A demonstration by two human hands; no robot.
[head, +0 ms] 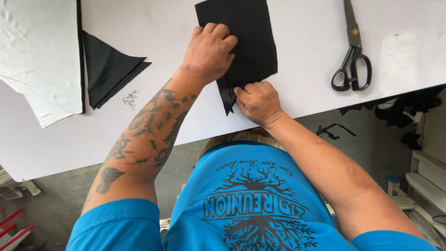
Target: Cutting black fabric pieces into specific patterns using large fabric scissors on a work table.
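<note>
We see no packages, labels, signs or screens anywhere in the frame, from upper left to lower right.

Left hand (210,51) flat, right hand (258,101) pinching

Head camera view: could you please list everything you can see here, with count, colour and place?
black fabric piece: 1, black, roughly rectangular, top centre of the table, under both hands
folded black fabric: 1, black, triangular, left of centre on the table
white sheet: 1, white with a dark right edge, far left of the table
scissors: 1, black handles and dark blades, lying at the right of the table, apart from the hands
table: 1, white top, spanning the view
black scraps: several, black, on the floor at right
left hand: 1, tattooed forearm, flat on the black fabric piece
right hand: 1, pinching the fabric's lower corner at the table edge
blue shirt: 1, blue, bottom centre
</note>
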